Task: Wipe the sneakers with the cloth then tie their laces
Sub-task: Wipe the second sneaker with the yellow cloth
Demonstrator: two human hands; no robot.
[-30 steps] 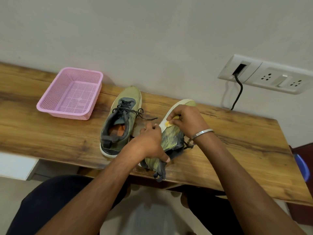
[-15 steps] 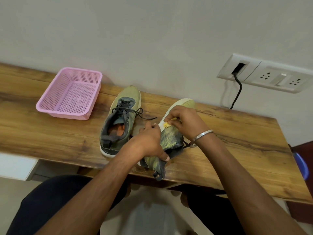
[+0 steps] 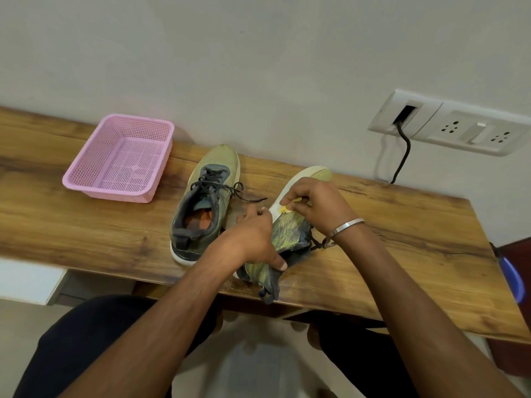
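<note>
1. Step in hand, as I read it: wiping, second sneaker. The right sneaker (image 3: pixel 287 231) is tipped on its side on the surface (image 3: pixel 86 225), pale sole edge turned up and left, knit upper facing the camera.
2. Left hand (image 3: pixel 253 239): fingers curled over the sole side near mid-shoe, thumb pressed on the upper close to the collar. It grips and steadies the shoe.
3. Right hand (image 3: pixel 313 205): fingers curled, pinching a small yellow cloth (image 3: pixel 286 208) against the sole rim near the forefoot. Only a scrap of cloth shows past the fingers, so how much is bunched inside I can't tell.
4. Orientation, right sneaker: long axis runs from the near edge of the surface up and right toward the wall. Toe (image 3: pixel 320 172) points at the wall, heel tab overhangs the near edge a little.
5. Left sneaker (image 3: pixel 205 202): upright on its sole, just left of the held one, no hand on it. Axis roughly parallel, toe to the wall, heel near. Its laces (image 3: pixel 227 188) lie loose, one end trailing right across the surface.
6. Whether the left sneaker has been wiped can't be judged from here.
7. Next move calls for: run the cloth along the sole rim while the left hand braces against the push, then turn the shoe for the other side.
8. After that: set it upright beside its pair, drop the cloth, free both hands for lacing. The right sneaker's laces are mostly hidden under the wrist.
</note>
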